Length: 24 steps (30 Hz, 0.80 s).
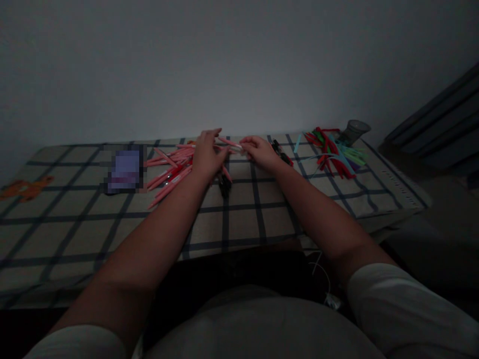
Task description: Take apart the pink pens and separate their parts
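Observation:
A loose pile of pink pens [164,187] lies on the checked cloth, with a few red ones among them. Over the right end of this pile is my left hand [205,155], its fingers stretched out and its thumb pointing to the right. My right hand [261,153] is closed in a pinch at the right end of a pink and white pen [229,143], which reaches across toward my left thumb. Below my left hand sit the dark ends of some black pens [225,186]. More black pens [280,151] lie just beyond my right wrist, partly hidden by it.
A blurred phone [125,170] lies left of the pile. Coloured strips [331,154] are heaped at the right, beside a tipped clear cup [355,130]. An orange figure [28,189] is at far left. The wall [239,65] rises behind the table's back edge.

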{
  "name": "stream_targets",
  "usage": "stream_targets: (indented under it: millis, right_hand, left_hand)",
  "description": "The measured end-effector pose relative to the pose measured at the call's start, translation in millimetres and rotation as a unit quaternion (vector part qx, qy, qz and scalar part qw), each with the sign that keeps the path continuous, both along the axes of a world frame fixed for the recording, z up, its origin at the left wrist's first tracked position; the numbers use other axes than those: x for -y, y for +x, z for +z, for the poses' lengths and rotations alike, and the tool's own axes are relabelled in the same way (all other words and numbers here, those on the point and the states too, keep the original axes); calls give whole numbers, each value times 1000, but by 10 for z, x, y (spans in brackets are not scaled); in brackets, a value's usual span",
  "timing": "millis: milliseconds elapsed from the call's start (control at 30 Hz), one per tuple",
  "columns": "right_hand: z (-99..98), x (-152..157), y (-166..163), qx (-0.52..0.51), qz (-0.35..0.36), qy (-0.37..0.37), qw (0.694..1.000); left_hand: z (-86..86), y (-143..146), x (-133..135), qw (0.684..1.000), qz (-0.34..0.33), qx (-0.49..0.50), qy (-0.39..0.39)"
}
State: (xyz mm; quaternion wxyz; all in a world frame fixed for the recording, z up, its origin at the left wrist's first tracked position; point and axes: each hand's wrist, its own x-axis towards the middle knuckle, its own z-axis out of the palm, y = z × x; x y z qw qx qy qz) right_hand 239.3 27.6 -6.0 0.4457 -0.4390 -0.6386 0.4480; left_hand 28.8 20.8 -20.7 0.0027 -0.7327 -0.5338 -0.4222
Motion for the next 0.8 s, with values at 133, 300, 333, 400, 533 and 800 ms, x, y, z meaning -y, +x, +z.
stream_targets:
  millis: [133, 300, 333, 400, 533, 800]
  right_hand:
    - [43, 29, -2, -49, 6, -18, 999]
    - [45, 102, -29, -52, 61, -23, 996]
    - [40, 106, -37, -53, 70, -22, 996]
    - [30, 102, -52, -49, 85, -16, 995]
    - [23, 77, -65, -20, 77, 20, 997]
    - [102, 95, -9, -4, 11, 24, 1000]
  left_hand:
    - [-18, 4, -38, 997, 24, 63, -23]
    - [53, 54, 53, 996, -89, -15, -24]
    - [63, 61, 76, 995, -93, -22, -20]
    - [73, 70, 116, 995, -93, -31, -12]
    - [80, 83, 182, 994, -103, -24, 10]
    - [183, 77, 224, 997, -62, -17, 36]
